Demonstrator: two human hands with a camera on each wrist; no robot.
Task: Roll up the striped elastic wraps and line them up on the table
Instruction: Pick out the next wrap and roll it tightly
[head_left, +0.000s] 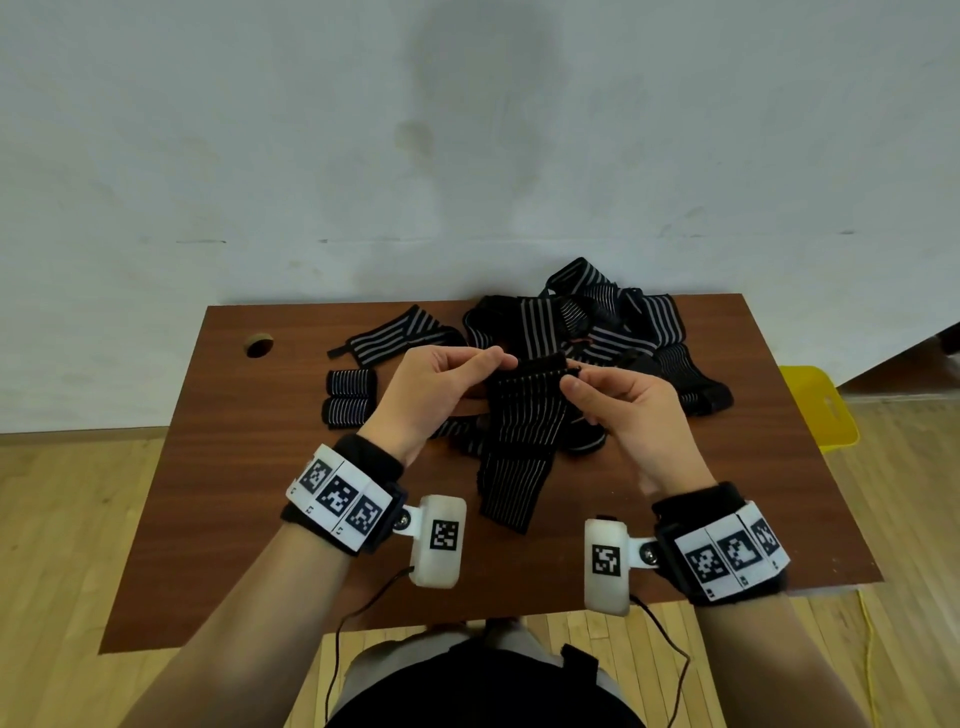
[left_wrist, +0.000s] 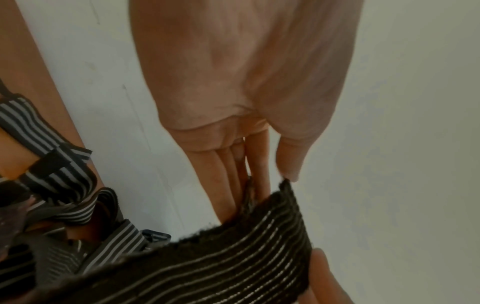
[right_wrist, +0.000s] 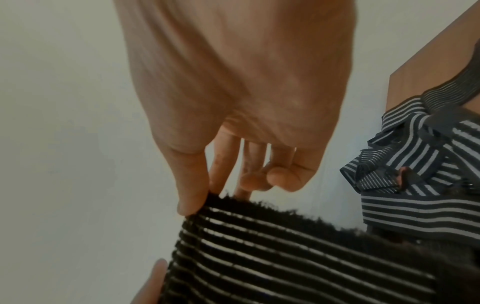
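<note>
A black elastic wrap with thin white stripes (head_left: 519, 431) hangs from both hands above the table, its lower end resting near the front. My left hand (head_left: 447, 384) pinches its top left corner between thumb and fingers (left_wrist: 259, 185). My right hand (head_left: 618, 395) pinches the top right corner, thumb (right_wrist: 192, 197) on the fuzzy black edge of the wrap (right_wrist: 285, 257). Two rolled wraps (head_left: 349, 397) lie side by side left of my left hand. A tangled pile of unrolled wraps (head_left: 597, 327) lies at the back, and one flat wrap (head_left: 395, 335) lies to its left.
The brown wooden table (head_left: 234, 467) has a round cable hole (head_left: 258, 344) at the back left. A white wall stands behind it. A yellow chair (head_left: 821, 410) stands off the right edge. Cables hang from the wrist cameras over the front edge.
</note>
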